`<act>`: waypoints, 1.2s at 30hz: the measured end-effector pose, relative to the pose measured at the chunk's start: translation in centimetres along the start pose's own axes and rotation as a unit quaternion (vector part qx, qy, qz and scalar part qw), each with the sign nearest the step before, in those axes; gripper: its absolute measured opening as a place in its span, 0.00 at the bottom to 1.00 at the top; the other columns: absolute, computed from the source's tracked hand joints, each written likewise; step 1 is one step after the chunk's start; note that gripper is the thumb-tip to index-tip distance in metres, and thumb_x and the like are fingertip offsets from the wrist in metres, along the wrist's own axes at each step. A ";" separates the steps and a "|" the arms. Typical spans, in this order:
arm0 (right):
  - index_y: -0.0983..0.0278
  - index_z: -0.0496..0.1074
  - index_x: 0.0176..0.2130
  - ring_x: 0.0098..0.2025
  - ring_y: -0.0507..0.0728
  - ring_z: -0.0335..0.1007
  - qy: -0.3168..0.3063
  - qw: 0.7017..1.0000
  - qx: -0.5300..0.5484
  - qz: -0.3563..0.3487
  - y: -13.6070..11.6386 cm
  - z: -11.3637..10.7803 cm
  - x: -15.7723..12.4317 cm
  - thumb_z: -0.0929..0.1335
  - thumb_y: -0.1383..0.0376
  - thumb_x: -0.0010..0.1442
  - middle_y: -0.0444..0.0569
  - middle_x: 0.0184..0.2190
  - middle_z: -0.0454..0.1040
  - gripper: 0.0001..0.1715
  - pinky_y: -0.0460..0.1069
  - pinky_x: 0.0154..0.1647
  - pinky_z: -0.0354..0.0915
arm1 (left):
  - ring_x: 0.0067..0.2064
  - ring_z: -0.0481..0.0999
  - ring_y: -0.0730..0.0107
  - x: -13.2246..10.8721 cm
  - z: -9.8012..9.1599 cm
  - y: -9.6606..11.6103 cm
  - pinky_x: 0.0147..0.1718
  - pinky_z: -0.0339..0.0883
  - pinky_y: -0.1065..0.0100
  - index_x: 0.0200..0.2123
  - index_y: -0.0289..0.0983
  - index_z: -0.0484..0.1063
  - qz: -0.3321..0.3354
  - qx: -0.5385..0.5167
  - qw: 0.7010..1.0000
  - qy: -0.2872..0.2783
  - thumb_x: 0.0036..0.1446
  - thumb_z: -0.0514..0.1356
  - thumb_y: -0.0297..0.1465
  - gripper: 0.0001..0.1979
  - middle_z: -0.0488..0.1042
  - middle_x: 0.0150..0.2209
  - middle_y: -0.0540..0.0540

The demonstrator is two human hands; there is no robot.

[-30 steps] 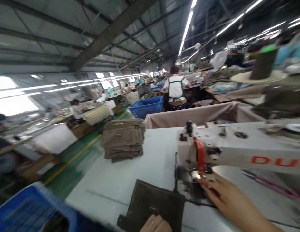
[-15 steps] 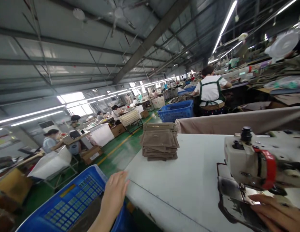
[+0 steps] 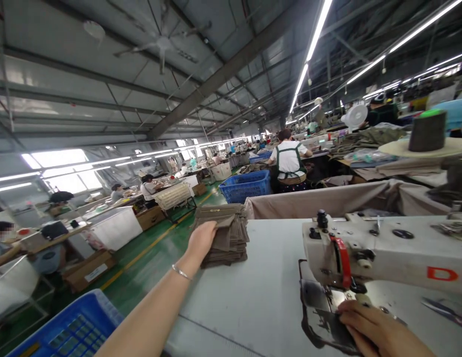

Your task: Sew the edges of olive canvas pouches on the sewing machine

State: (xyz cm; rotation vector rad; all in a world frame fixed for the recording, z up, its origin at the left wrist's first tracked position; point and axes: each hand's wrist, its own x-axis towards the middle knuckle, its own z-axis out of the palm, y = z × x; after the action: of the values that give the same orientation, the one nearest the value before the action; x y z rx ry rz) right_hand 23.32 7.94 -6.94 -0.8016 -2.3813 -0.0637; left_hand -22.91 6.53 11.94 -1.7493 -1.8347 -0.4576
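Observation:
My left hand [image 3: 203, 241] reaches to a stack of brown fabric pieces [image 3: 231, 248] on the white sewing table [image 3: 264, 292]. Its fingers are closed on the near left edge of the top fabric piece [image 3: 222, 229], which looks slightly raised and bent. By the needle area of the sewing machine [image 3: 383, 253] is my right hand [image 3: 375, 325]. Those fingers are held together with the tips down at the dark metal plate [image 3: 316, 302] beside the presser foot. What lies under them, if anything, is hidden.
A blue plastic basket [image 3: 78, 327] stands left of the table. Scissors [image 3: 444, 312] lie right of the machine. Behind the table runs a cloth-covered edge [image 3: 308, 198]; beyond are another blue basket [image 3: 245, 186] and a seated person [image 3: 288, 158]. A thread cone [image 3: 428, 131] stands at right.
My left hand has moved from above the blue basket forward to the fabric stack and taken hold of the top piece. The view has turned right; my right hand stays by the needle area.

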 end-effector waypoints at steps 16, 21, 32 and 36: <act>0.58 0.75 0.46 0.46 0.60 0.72 -0.103 0.989 0.103 0.018 -3.1 -4.2 1.9 0.61 0.67 0.66 0.51 0.46 0.75 0.16 0.56 0.49 0.68 | 0.60 0.67 0.52 -14.2 -3.8 15.5 0.56 0.65 0.51 0.55 0.40 0.67 0.114 -0.224 0.932 -0.261 0.59 0.61 0.44 0.25 0.66 0.61 0.36; 0.58 0.74 0.46 0.48 0.62 0.69 -0.153 0.982 0.108 0.015 -5.2 -5.4 2.6 0.65 0.62 0.65 0.51 0.43 0.74 0.12 0.62 0.53 0.63 | 0.55 0.69 0.50 -16.3 -0.5 16.8 0.54 0.62 0.48 0.52 0.38 0.70 -0.009 -0.233 0.946 -0.226 0.51 0.68 0.37 0.26 0.71 0.53 0.39; 0.61 0.73 0.41 0.56 0.64 0.61 -0.077 0.940 0.263 0.202 -10.1 -5.0 2.0 0.66 0.62 0.64 0.54 0.53 0.67 0.08 0.61 0.57 0.58 | 0.32 0.72 0.68 -13.9 -4.0 18.9 0.32 0.65 0.69 0.30 0.38 0.68 -0.056 -0.360 0.880 -0.305 0.54 0.56 0.25 0.03 0.70 0.28 0.51; 0.61 0.71 0.33 0.56 0.60 0.62 -0.067 0.885 0.398 0.230 -11.0 -7.8 2.7 0.63 0.60 0.66 0.51 0.53 0.67 0.12 0.56 0.58 0.57 | 0.40 0.75 0.66 -14.3 -6.2 19.5 0.39 0.67 0.69 0.48 0.37 0.67 -0.107 -0.601 0.705 -0.361 0.52 0.60 0.26 0.18 0.75 0.38 0.48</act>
State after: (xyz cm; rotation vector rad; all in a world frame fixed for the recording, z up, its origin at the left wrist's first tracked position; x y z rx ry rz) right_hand 19.68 -1.37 2.43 -0.9235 -1.9731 1.1165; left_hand -2.81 -6.79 5.65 -2.8432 -2.5407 -1.5012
